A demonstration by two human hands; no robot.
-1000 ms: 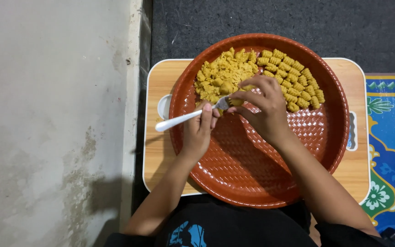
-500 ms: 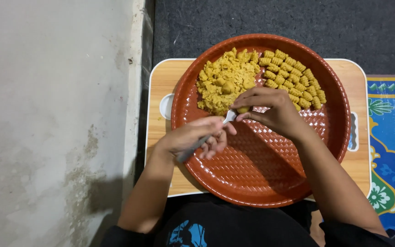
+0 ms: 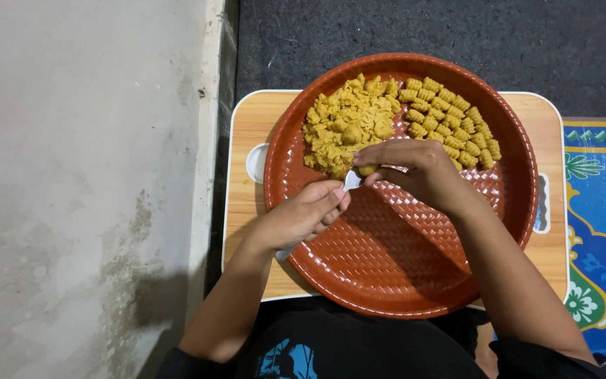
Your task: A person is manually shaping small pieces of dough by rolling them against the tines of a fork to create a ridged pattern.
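Head view, left hand (image 3: 301,216): fingers closed on white fork (image 3: 351,181), frame centre;
Right hand (image 3: 415,168): fingertips pinching dough piece (image 3: 367,170) against fork;
Tray (image 3: 387,260): red-brown

Left hand (image 3: 303,217) grips white fork (image 3: 351,181); right hand (image 3: 415,172) presses dough piece (image 3: 367,170).

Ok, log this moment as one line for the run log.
left hand: holds white fork | right hand: presses dough piece on fork | red tray: dough heap, shaped pieces

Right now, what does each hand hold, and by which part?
The left hand grips a white fork by its handle, low on the shaft. The right hand pinches a small piece of yellow dough between its fingertips, against the fork's head.
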